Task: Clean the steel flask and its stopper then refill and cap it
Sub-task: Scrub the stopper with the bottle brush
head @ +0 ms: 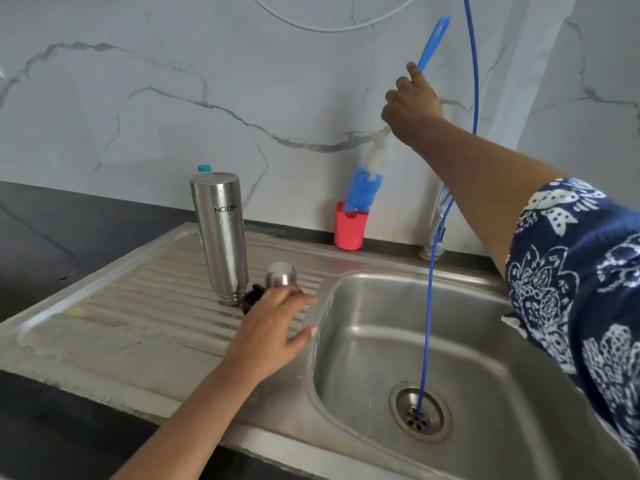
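The steel flask (221,237) stands upside down on the ribbed drainboard (145,306), its mouth on the steel. Right beside its base lie a black stopper (252,296) and a steel cap (281,274). My left hand (273,327) hovers flat over the drainboard just in front of the cap and stopper, fingers spread and holding nothing. My right hand (412,105) is raised near the wall and grips the blue handle of a bottle brush (367,181), whose blue and white bristle tip sits at the rim of a red holder (349,226).
The sink basin (485,341) lies to the right, with a thin blue hose (429,289) hanging down into its drain (419,412). A tap (438,233) stands behind my right arm. A teal-capped item (204,168) peeks from behind the flask. Dark countertop surrounds the sink.
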Motion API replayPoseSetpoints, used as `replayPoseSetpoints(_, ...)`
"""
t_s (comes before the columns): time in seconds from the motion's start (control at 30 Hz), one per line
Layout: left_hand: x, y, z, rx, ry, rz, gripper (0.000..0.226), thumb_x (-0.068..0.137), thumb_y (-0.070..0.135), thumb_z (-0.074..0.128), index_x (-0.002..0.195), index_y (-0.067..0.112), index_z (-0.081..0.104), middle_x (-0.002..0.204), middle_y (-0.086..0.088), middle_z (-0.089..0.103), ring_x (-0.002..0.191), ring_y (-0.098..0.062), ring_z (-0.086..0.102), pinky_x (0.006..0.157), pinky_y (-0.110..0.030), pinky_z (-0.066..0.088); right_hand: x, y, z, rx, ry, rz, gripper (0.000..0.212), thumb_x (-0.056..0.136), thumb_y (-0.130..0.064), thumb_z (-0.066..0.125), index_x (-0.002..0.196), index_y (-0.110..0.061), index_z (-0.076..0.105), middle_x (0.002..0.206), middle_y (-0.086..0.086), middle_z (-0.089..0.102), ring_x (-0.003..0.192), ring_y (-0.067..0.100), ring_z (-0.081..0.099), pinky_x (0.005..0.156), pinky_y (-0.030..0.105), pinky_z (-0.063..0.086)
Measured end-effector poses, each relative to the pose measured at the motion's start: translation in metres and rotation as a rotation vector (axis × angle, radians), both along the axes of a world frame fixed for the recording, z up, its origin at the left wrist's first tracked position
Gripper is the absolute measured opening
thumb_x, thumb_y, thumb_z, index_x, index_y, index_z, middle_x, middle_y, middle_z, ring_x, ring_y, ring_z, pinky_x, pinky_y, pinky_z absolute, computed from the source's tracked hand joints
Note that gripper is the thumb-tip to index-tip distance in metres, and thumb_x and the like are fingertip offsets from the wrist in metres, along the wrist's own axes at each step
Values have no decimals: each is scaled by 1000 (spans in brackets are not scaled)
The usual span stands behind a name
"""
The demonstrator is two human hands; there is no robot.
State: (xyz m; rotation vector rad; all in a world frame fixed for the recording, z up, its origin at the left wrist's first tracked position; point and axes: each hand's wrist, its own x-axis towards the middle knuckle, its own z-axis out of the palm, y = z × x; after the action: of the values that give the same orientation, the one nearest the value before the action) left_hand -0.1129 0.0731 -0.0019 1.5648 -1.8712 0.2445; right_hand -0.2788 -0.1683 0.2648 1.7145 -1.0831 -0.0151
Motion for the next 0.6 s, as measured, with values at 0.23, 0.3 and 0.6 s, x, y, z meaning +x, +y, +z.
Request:
replayPoseSetpoints(0.23,1,-9,-8,108,20,-35,50,82,54,47,120,25,63,113,9,57,108,-11,52,86,-21,42,18,-15,-13,5,88,15,19,94,-9,51,102,-12,67,98,4,61,117,31,48,117,56,3)
replayPoseSetpoints(0.3,1,-12,-8,156,29,-24,45,84,49,56,123,26,61,117,10,55,112,-9,49,89,-21,41,24,-19,-17,2,124,4,16,93,-11,54,101,-14,68,90,2,58,115,30,48,115,58,3)
replayPoseSetpoints(0.6,4,-17,-14,175,107,-18,48,82,55,53,121,29,61,112,14,53,110,-3,47,85,-12,34,40,-43,-40,95,85,-30,9,90,-12,59,89,-14,67,78,-4,52,116,33,43,110,69,3)
